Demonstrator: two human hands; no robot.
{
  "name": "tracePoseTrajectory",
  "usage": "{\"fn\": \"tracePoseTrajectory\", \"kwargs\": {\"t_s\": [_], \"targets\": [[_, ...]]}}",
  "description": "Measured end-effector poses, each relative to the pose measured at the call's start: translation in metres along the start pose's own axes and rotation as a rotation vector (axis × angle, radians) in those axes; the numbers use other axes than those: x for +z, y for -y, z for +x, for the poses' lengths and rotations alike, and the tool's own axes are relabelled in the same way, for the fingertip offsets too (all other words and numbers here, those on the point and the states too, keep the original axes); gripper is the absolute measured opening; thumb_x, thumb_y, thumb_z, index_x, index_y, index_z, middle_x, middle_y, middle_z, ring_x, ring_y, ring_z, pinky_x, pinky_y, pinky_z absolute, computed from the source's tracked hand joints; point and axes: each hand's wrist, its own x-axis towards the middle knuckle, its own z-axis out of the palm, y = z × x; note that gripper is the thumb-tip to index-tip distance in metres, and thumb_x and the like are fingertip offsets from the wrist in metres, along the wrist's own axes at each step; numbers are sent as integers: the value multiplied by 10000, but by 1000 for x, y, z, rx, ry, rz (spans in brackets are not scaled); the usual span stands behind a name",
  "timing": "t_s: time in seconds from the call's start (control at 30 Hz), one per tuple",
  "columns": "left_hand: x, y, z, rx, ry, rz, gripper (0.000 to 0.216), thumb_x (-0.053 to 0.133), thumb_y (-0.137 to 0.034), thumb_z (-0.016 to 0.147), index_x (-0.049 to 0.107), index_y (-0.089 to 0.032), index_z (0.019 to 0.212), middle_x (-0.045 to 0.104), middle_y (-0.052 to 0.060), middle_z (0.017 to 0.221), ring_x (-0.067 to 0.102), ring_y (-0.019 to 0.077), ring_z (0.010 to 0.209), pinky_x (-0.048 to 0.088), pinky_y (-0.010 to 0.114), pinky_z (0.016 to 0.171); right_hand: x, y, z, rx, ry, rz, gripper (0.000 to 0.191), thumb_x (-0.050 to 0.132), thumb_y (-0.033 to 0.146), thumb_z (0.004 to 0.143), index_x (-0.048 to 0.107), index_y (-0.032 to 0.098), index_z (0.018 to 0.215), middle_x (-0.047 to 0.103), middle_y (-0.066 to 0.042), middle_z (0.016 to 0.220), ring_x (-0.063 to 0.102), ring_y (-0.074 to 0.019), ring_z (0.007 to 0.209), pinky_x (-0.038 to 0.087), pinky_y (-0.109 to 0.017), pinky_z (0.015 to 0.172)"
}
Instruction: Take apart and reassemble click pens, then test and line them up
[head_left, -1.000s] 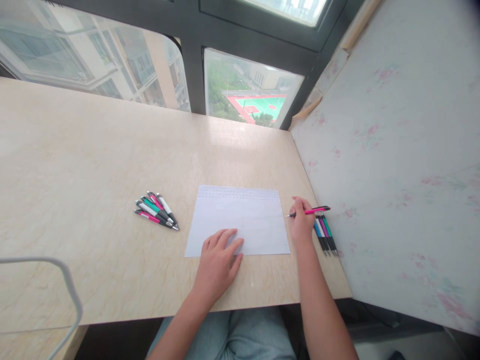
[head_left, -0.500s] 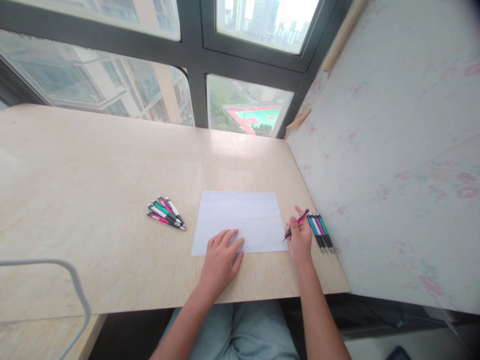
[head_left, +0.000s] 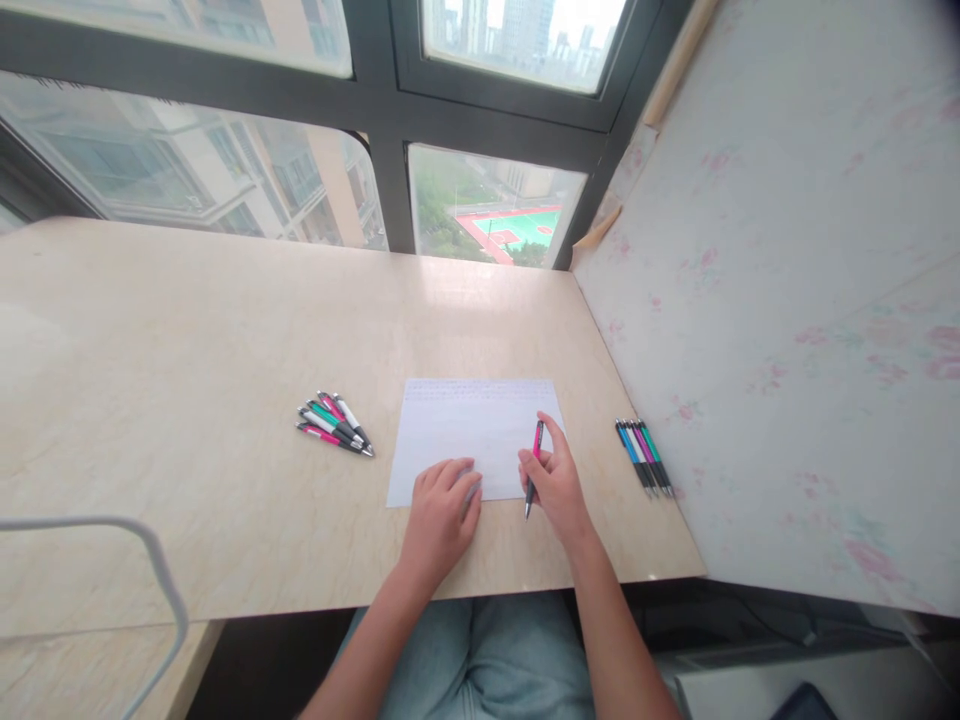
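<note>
A white sheet of paper point(head_left: 480, 425) lies on the beige table point(head_left: 187, 350), with faint lines of writing along its far edge. My left hand point(head_left: 441, 515) rests flat on the sheet's near left corner, fingers spread. My right hand point(head_left: 556, 483) is closed on a pink and black pen point(head_left: 534, 462), held over the sheet's near right corner with its tip pointing toward me.
A fan of several pens point(head_left: 335, 423) lies left of the paper. Another row of several pens point(head_left: 643, 455) lies at the right, near a flowered wall panel point(head_left: 787, 300). Windows point(head_left: 480, 200) run behind the table. A white wire frame point(head_left: 142, 560) stands at the near left.
My right hand has carried the pink pen leftward from beside the right-hand row of pens to over the paper's near right corner. The pen has turned tip-down toward me. My left hand stays put.
</note>
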Motion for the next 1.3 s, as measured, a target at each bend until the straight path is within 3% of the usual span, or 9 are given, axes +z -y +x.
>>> {"fn": "tracePoseTrajectory", "kwargs": {"t_s": [0.13, 0.47, 0.9, 1.3], "targets": [[0, -1, 0, -3, 2, 0, 190, 524, -191, 916, 663, -217, 1042, 660, 87, 1209, 568, 274, 1116, 434, 460, 953, 0, -3, 2, -23, -56, 37, 832, 673, 451, 837, 216, 276, 1509, 535, 93, 567, 432, -90, 452, 342, -157, 406], [-1, -2, 0, -20, -1, -15, 180, 534, -191, 909, 669, -218, 1024, 668, 85, 1201, 572, 268, 1109, 432, 458, 956, 3, -6, 6, -77, -115, 12, 659, 643, 456, 860, 337, 268, 1413, 541, 94, 560, 421, -86, 433, 332, -157, 394], [-1, -1, 0, -18, 0, -25, 189, 528, -195, 909, 668, -228, 1032, 664, 88, 1198, 571, 272, 1109, 437, 463, 952, 1, -8, 7, -70, -144, 24, 793, 655, 426, 855, 238, 272, 1511, 540, 91, 572, 428, -93, 452, 330, -165, 400], [-2, -1, 2, -17, 8, -21, 175, 525, -192, 911, 657, -223, 1023, 664, 86, 1202, 572, 273, 1109, 435, 458, 949, -10, -13, 7, -61, -176, 71, 702, 627, 437, 877, 307, 291, 1485, 531, 81, 601, 417, -90, 474, 316, -169, 408]]}}
